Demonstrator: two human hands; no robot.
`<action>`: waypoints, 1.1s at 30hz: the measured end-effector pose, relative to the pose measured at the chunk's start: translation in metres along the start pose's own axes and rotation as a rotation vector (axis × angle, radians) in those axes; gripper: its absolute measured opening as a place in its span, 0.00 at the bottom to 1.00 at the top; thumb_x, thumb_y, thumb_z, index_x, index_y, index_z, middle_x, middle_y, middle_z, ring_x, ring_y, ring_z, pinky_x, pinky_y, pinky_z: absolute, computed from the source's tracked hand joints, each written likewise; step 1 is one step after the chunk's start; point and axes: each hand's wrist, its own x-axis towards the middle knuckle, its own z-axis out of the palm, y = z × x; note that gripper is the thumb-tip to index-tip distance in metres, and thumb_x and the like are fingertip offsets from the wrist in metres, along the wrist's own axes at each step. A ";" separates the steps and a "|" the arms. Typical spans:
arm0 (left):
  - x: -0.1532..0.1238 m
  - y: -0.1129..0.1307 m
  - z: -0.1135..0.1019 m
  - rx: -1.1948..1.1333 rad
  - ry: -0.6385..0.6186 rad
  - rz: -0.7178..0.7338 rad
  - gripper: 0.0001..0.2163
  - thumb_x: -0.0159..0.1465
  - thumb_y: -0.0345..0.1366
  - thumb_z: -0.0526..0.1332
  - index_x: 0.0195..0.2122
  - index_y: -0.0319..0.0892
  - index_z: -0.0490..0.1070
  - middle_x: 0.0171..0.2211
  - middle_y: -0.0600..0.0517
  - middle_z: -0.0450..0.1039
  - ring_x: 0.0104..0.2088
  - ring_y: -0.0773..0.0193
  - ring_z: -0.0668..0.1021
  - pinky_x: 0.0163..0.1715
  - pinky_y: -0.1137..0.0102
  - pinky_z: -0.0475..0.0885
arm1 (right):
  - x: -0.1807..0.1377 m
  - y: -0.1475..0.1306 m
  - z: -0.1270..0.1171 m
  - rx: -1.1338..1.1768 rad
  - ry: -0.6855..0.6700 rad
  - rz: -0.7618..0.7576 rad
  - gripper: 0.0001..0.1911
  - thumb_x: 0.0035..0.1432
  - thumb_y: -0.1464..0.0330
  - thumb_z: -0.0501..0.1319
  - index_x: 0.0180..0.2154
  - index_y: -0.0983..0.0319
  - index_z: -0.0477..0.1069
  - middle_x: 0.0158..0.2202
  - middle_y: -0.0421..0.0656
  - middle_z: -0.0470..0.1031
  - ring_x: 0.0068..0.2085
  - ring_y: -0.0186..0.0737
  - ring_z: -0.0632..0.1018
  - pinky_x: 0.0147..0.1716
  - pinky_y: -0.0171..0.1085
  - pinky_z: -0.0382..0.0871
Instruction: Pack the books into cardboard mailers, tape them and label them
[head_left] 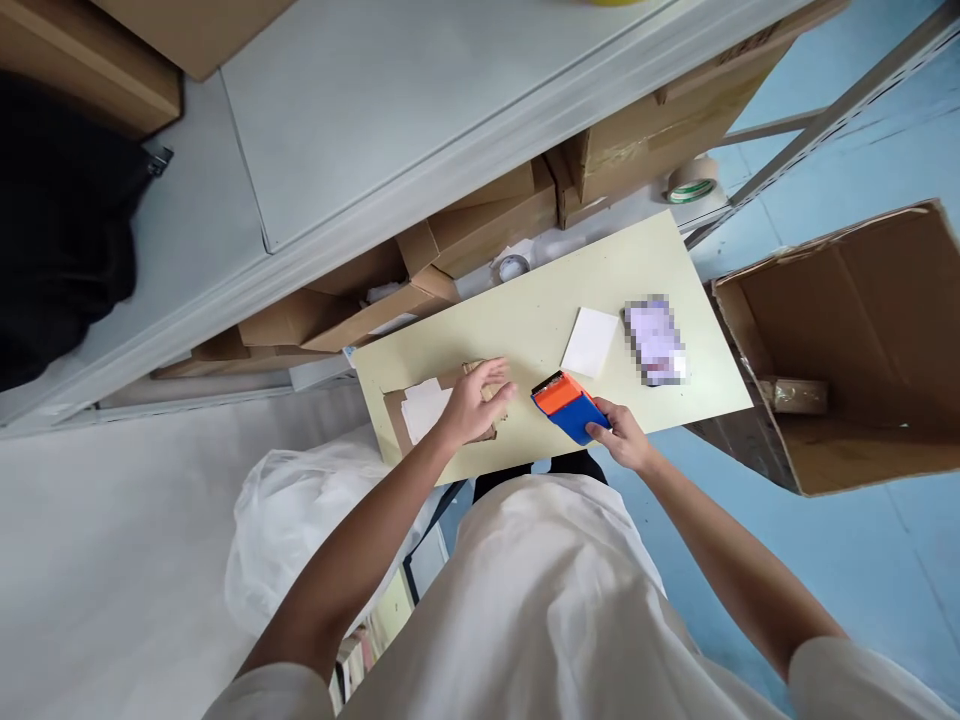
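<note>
My right hand [621,436] is closed around the lower end of a blue and orange tape dispenser [571,408], which has a dark toothed edge at its far end. It is held tilted over the near edge of the pale table [540,320]. My left hand [477,400] hovers above a piece of brown cardboard [397,418], fingers apart and nothing in them. White paper [424,408] lies on that cardboard, partly hidden by the hand. Just beyond the dispenser is a white rectangular pad or card stack [590,341]. To its right lies a blurred-out purple item [654,340].
Open cardboard boxes [360,310] line the lower shelf behind the table, with a tape roll [514,267] near them. Another tape roll [691,181] sits farther right. A large open carton [862,330] stands on the right, a white plastic bag [300,510] on the left.
</note>
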 end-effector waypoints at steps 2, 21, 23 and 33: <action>0.012 0.011 0.001 -0.208 -0.112 -0.104 0.27 0.59 0.46 0.59 0.57 0.39 0.62 0.50 0.40 0.72 0.48 0.56 0.75 0.48 0.62 0.70 | 0.004 0.001 -0.001 0.103 -0.028 -0.023 0.14 0.54 0.57 0.54 0.33 0.62 0.65 0.26 0.38 0.65 0.28 0.35 0.66 0.28 0.34 0.61; 0.087 0.039 -0.010 0.315 -0.544 -0.253 0.10 0.52 0.40 0.62 0.19 0.39 0.71 0.21 0.52 0.73 0.21 0.70 0.69 0.22 0.74 0.62 | 0.028 0.004 0.040 0.657 0.208 0.325 0.28 0.47 0.43 0.59 0.23 0.64 0.70 0.17 0.39 0.69 0.19 0.31 0.67 0.19 0.32 0.60; 0.092 0.033 -0.010 0.404 -0.615 -0.308 0.10 0.50 0.41 0.63 0.19 0.40 0.72 0.21 0.52 0.73 0.21 0.70 0.68 0.22 0.73 0.61 | 0.020 0.014 0.050 0.748 0.171 0.409 0.28 0.46 0.44 0.61 0.22 0.64 0.71 0.18 0.41 0.71 0.19 0.32 0.69 0.19 0.32 0.62; 0.104 -0.007 0.012 1.420 -0.749 -0.088 0.10 0.45 0.40 0.64 0.27 0.42 0.78 0.22 0.46 0.74 0.29 0.55 0.76 0.26 0.68 0.65 | -0.012 0.062 0.125 0.970 0.066 0.674 0.22 0.49 0.50 0.64 0.28 0.64 0.77 0.28 0.46 0.80 0.27 0.39 0.78 0.27 0.36 0.73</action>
